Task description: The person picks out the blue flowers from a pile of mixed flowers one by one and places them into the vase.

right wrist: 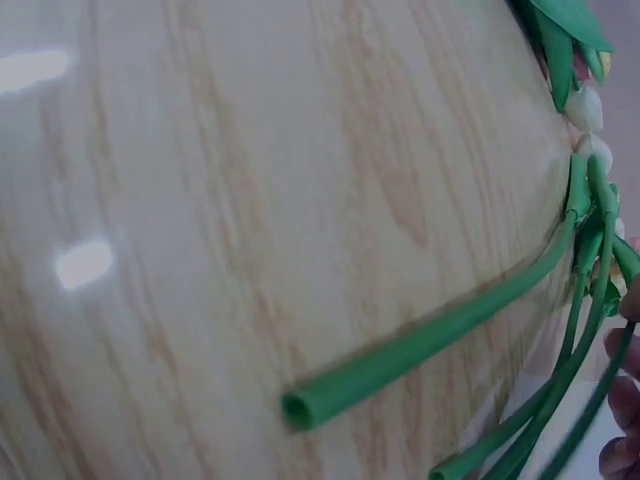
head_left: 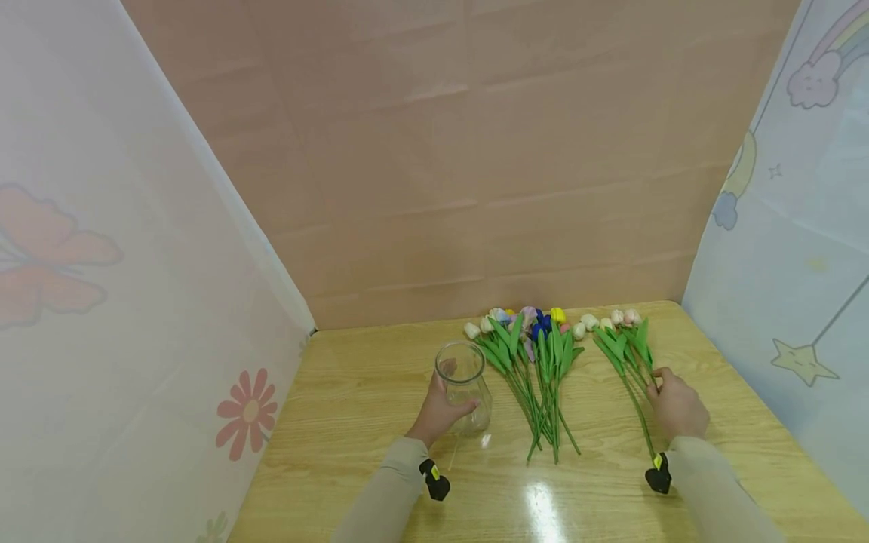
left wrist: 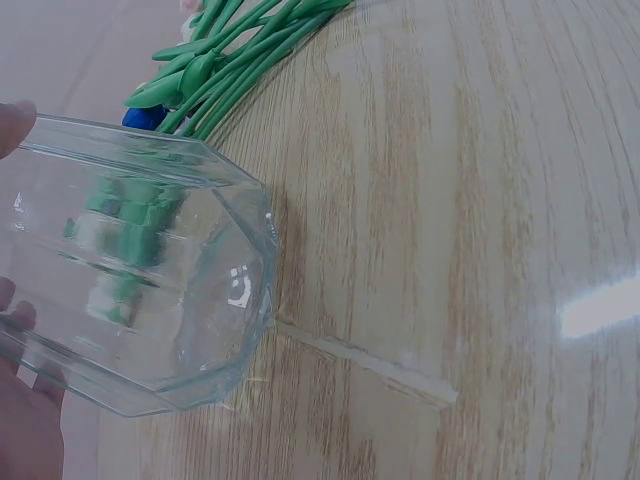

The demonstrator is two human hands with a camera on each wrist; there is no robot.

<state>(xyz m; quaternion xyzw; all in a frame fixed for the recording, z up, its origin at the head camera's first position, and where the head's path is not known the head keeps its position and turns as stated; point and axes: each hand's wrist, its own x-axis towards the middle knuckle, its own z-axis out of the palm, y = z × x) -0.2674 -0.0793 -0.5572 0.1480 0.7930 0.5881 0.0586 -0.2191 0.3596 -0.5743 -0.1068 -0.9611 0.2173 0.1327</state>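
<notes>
A clear glass vase (head_left: 473,407) with a round rim and faceted sides is gripped by my left hand (head_left: 441,413), thumb and fingers on its sides. In the left wrist view, the vase (left wrist: 150,270) is tilted and looks empty. My right hand (head_left: 681,407) is at the smaller group of artificial tulips (head_left: 621,345), pale-headed with green stems. In the right wrist view, its fingers (right wrist: 622,400) pinch one thin green stem at the right edge. Other stems (right wrist: 430,345) of that group lie beside it on the table.
A larger pile of artificial tulips (head_left: 543,369), with white, purple, blue and yellow heads, lies between the hands, stems toward me. The wooden table (head_left: 353,385) meets a brown cloth backdrop (head_left: 407,188) behind. Printed cloths hang at left and right.
</notes>
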